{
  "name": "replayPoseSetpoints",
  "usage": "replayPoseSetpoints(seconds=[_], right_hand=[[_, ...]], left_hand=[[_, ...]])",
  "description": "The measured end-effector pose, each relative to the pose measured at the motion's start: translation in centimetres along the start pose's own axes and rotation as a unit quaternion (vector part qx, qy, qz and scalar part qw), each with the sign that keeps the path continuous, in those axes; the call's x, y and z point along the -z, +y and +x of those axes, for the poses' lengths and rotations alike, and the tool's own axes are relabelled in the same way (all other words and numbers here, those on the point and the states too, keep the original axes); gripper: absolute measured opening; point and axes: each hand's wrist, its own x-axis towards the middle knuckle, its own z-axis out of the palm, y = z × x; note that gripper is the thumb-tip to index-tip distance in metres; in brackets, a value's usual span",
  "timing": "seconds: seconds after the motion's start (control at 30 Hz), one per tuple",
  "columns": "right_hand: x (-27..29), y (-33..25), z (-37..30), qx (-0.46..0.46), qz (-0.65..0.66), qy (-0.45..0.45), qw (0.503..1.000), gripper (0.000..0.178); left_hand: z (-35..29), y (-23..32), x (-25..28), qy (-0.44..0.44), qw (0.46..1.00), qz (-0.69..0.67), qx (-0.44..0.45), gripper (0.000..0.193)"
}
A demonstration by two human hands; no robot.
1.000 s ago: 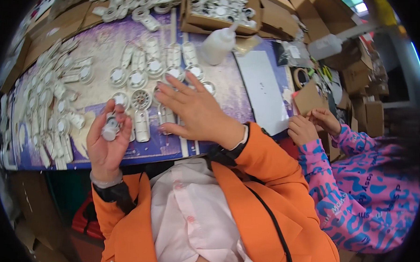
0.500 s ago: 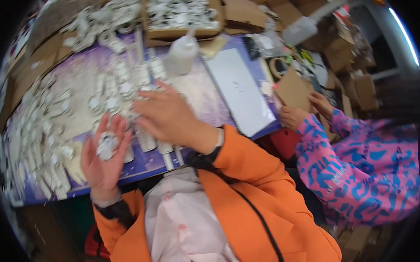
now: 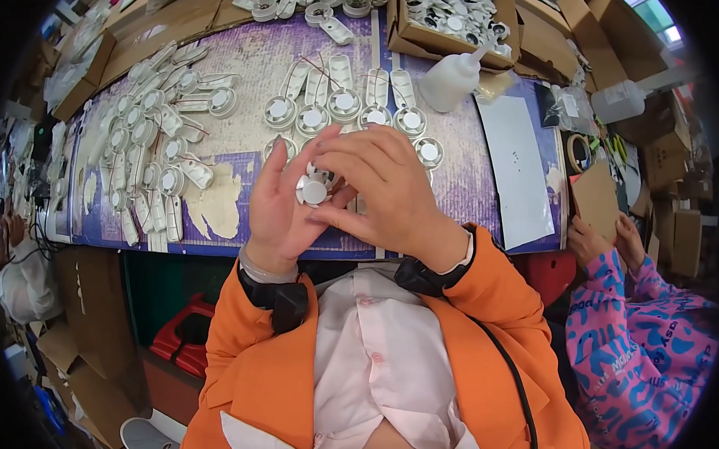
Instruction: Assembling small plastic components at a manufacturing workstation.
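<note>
Over the near edge of the table, my left hand (image 3: 276, 209) is cupped palm up and holds a small white fan blade wheel (image 3: 313, 193) with a round hub. My right hand (image 3: 389, 186) comes over it from the right, fingers and thumb curled around the pieces at the left palm. A second pale piece seems to sit beneath its fingertips, partly hidden. Just beyond my hands stand rows of white handheld fan bodies, each with a long handle shell and a round motor head (image 3: 344, 104). Thin red wires stick up from some.
A pile of white fan bodies (image 3: 143, 131) covers the table's left. At the back is a cardboard box (image 3: 495, 60) of white fan parts, with a white squeeze bottle (image 3: 449, 82) before it. Right of these lies a white sheet (image 3: 516, 171). A co-worker's hands (image 3: 595, 239) hold cardboard.
My view has shifted, so the table sits farther right. My hands have come together; the right hand has moved from the fan rows to the fan blade in my left palm.
</note>
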Motion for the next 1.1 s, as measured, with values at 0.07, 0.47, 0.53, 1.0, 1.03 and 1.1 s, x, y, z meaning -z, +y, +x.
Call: replayPoseSetpoints(seconds=[0.07, 0.47, 0.53, 1.0, 1.03, 1.1], right_hand=[[-0.5, -0.2, 0.1, 0.011, -0.009, 0.003, 1.000, 0.047], [-0.9, -0.3, -0.2, 0.046, -0.046, -0.006, 0.998, 0.036], [-0.7, -0.2, 0.0, 0.041, -0.038, -0.003, 0.998, 0.035], [1.3, 3.6, -0.9, -0.373, 0.620, 0.086, 0.685, 0.035], [1.5, 4.0, -1.0, -0.379, 0.673, 0.079, 0.630, 0.036], [1.4, 4.5, -1.3, -0.384, 0.683, 0.081, 0.616, 0.036]], left_hand=[[0.1, 0.1, 0.1, 0.014, 1.000, 0.011, 0.006, 0.066], [0.5, -0.5, 0.7, -0.007, 0.999, 0.033, -0.007, 0.057], [0.7, -0.5, 1.2, -0.012, 1.000, 0.014, -0.006, 0.057], [0.4, 0.2, 2.1, -0.042, 0.998, -0.052, -0.018, 0.048], [0.4, 0.4, 2.3, -0.047, 0.997, -0.055, -0.015, 0.048], [-0.1, 1.0, 2.6, -0.046, 0.998, -0.046, -0.026, 0.048]])
